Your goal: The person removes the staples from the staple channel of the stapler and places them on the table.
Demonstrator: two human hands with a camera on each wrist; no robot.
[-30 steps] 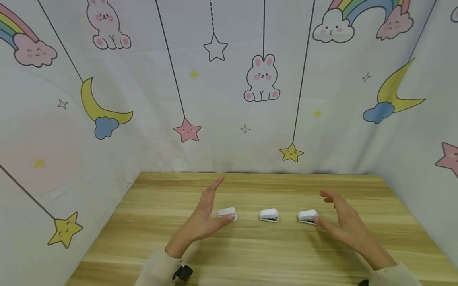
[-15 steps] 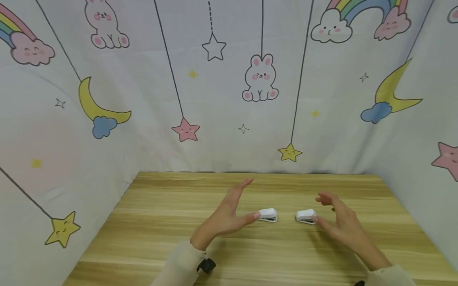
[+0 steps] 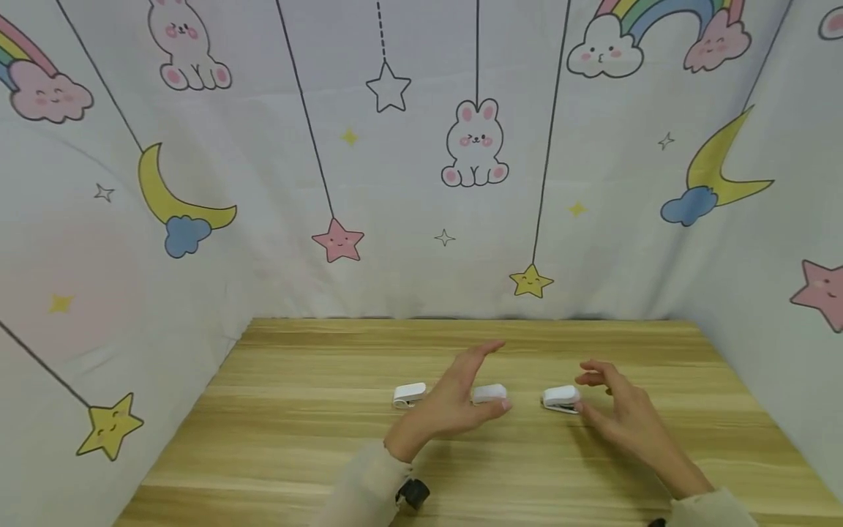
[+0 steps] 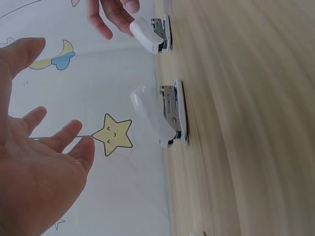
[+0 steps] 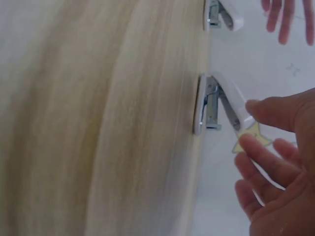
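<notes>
Three small white staplers stand in a row on the wooden table: a left stapler (image 3: 410, 394), a middle stapler (image 3: 490, 394) and a right stapler (image 3: 560, 397). My left hand (image 3: 454, 399) hovers by the middle one with fingers spread, its thumb overlapping that stapler's front in the head view. In the left wrist view, a gap shows between this palm and the middle stapler (image 4: 153, 118). My right hand (image 3: 622, 417) is beside the right stapler, fingers loosely bent and holding nothing. Its thumb tip overlaps the top lever of the right stapler (image 5: 231, 96) in the right wrist view.
Behind the table (image 3: 296, 366) and at both sides hangs a white cloth (image 3: 408, 285) printed with stars, rabbits, moons and clouds. A black band (image 3: 413, 494) shows at the left sleeve's cuff.
My left hand has moved right, from the left stapler to the middle one, leaving the left stapler in sight again. The right hand stays beside the right stapler. The staplers keep their places.
</notes>
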